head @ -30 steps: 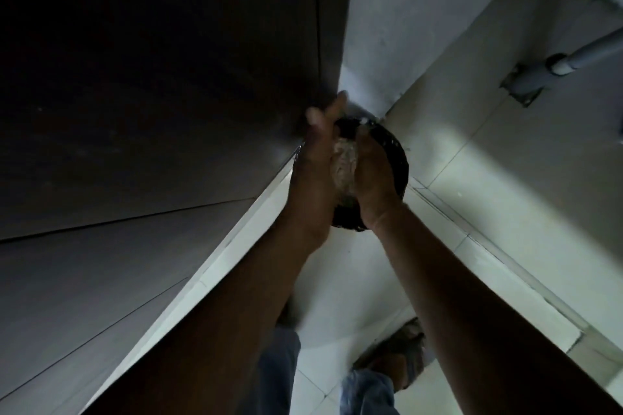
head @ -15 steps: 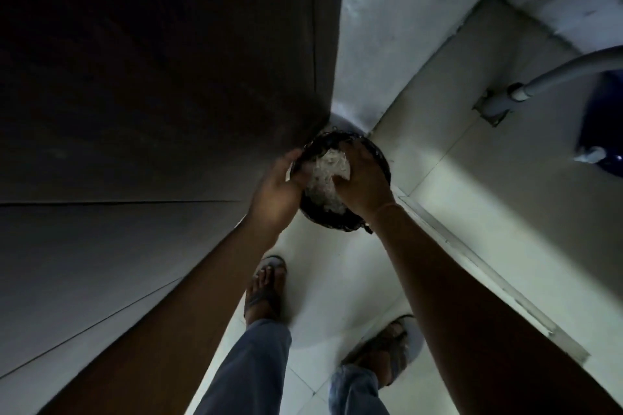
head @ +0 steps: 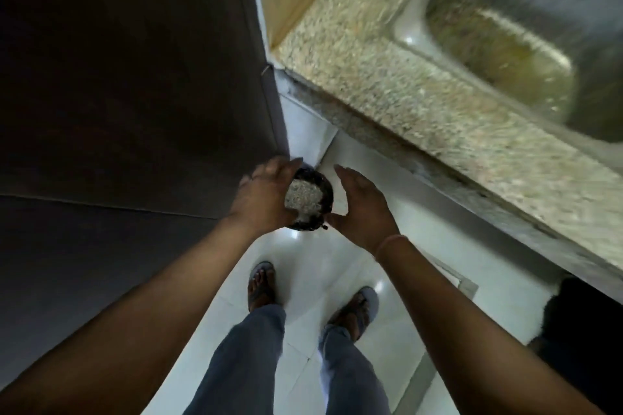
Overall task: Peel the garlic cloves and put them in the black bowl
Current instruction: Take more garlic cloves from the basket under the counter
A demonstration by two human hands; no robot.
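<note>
Seen from above: a round black container (head: 322, 190) heaped with pale papery scraps (head: 303, 200), low in the corner beside a speckled stone surface (head: 404, 101). The left hand (head: 266, 199) overlaps its rim, grip unclear. The right hand (head: 364, 209) is alongside, its grip open and empty. If lifting, cup both sides level.

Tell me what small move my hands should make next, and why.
Probably lift both hands away toward the counter: the right hand is open and empty, the left hand is beside the bin, and pale scraps already lie in it.
</note>
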